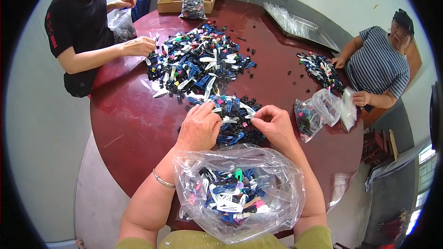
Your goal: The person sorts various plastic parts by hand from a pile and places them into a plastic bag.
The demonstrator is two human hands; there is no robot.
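Both of my hands are at a small pile of hair clips near the middle of the red round table. My left hand rests on the pile's left side, its fingers curled over the clips; what they hold, if anything, is hidden. At the right side, my right hand pinches a white clip between thumb and forefinger. Between my forearms, an open clear plastic bag holds white, blue, green and pink clips. A larger heap of mixed clips lies just beyond the small pile.
A person in black at left reaches to the heap. A person in a striped shirt sits at right by another pile and a partly filled bag. A cardboard box, filled bag and metal tray stand behind.
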